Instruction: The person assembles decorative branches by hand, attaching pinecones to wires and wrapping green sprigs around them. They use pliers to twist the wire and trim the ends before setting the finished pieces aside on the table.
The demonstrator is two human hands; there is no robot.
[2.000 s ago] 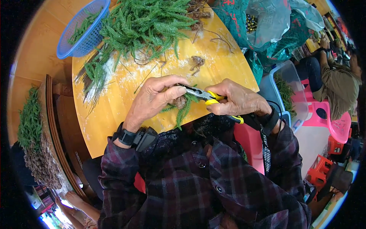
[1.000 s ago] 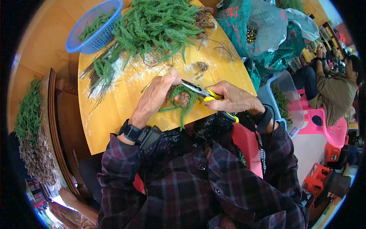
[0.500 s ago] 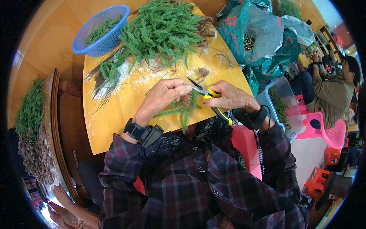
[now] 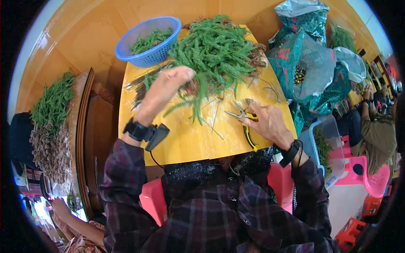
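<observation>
Clamped in the left hand (image 4: 171,84): a green sprig bunch (image 4: 195,98), roots toward the palm, tips drooping toward 6 o'clock over the yellow table (image 4: 185,141). Closed around yellow-handled scissors (image 4: 244,122): the right hand (image 4: 268,122), blades parted and pointing toward 9 o'clock. Hold the bunch firmly near the roots. Bring the blades in just below the fist, clear of the fingers. Cut in one stroke. Keep trimmed pieces apart from the large green pile (image 4: 215,50) at 12 o'clock and the blue basket (image 4: 145,40) at 11 o'clock.
</observation>
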